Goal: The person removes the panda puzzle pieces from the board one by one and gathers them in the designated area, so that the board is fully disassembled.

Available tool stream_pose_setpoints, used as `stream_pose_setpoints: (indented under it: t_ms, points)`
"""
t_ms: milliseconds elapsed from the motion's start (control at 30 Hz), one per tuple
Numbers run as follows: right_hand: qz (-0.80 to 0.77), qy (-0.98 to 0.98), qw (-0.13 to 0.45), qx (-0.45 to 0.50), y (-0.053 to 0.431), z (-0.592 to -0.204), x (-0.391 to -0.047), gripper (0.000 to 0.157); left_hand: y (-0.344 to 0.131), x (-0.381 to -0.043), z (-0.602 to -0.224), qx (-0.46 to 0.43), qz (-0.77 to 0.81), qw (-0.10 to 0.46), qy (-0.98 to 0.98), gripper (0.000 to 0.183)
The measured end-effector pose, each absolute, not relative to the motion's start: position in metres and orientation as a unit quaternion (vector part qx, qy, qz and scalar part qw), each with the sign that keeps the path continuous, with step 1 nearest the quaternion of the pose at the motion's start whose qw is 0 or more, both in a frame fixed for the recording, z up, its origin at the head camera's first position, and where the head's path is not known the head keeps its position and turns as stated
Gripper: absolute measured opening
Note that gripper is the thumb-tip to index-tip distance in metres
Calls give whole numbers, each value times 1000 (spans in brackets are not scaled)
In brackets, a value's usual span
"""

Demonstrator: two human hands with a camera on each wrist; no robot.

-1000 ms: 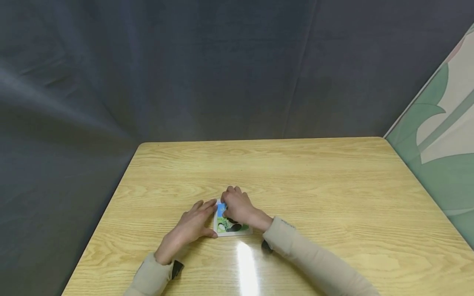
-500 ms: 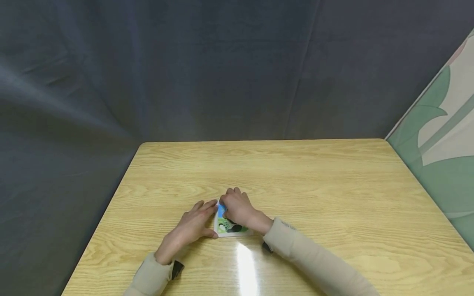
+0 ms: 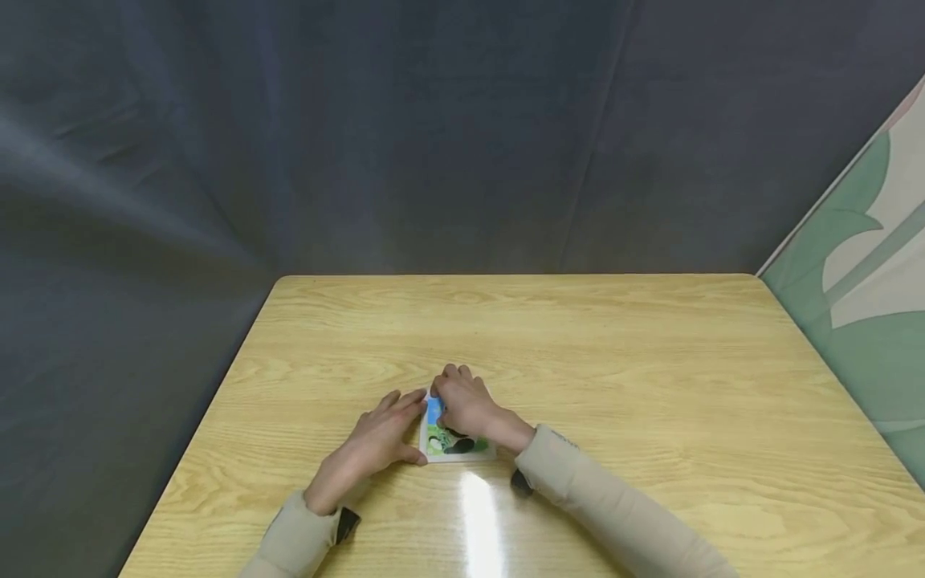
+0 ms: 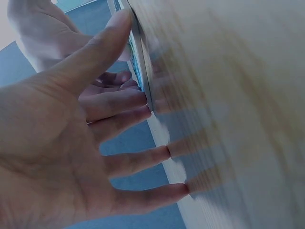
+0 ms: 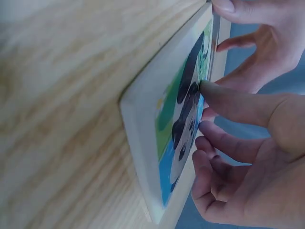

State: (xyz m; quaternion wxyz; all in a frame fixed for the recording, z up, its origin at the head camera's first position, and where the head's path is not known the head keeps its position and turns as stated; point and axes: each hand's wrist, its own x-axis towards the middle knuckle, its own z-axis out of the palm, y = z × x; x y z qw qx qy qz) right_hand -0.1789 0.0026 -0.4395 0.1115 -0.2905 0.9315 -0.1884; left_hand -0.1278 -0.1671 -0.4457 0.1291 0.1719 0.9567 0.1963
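A square board with a panda picture (image 3: 459, 446) and a thick white border lies flat on the table. Along its left side, my left hand (image 3: 376, 438) touches the edge with extended fingers and thumb. In the left wrist view, the thumb and two fingertips meet the board's edge (image 4: 143, 64). My right hand (image 3: 470, 405) is over the board's upper part, hiding much of the picture. The right wrist view has its thumb and index fingertip on the panda picture (image 5: 187, 114), slightly apart, other fingers curled. Whether they pinch a piece is hidden.
The wooden table (image 3: 614, 353) extends around the board. A dark curtain (image 3: 448, 144) hangs behind it and at the left. Green and white patterned fabric (image 3: 867, 321) borders the right side. Glare falls on the table below the board.
Both hands stay in place at the board; the right hand shifts only very slightly. The camera view drifts a little.
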Motion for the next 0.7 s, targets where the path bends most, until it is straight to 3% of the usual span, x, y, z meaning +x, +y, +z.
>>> stream_pose_setpoints:
  t_ms: [700]
  points:
    - [-225,912,90,-332,14,-444,-184,39,-167,-127,-447,172,204,129,955,85]
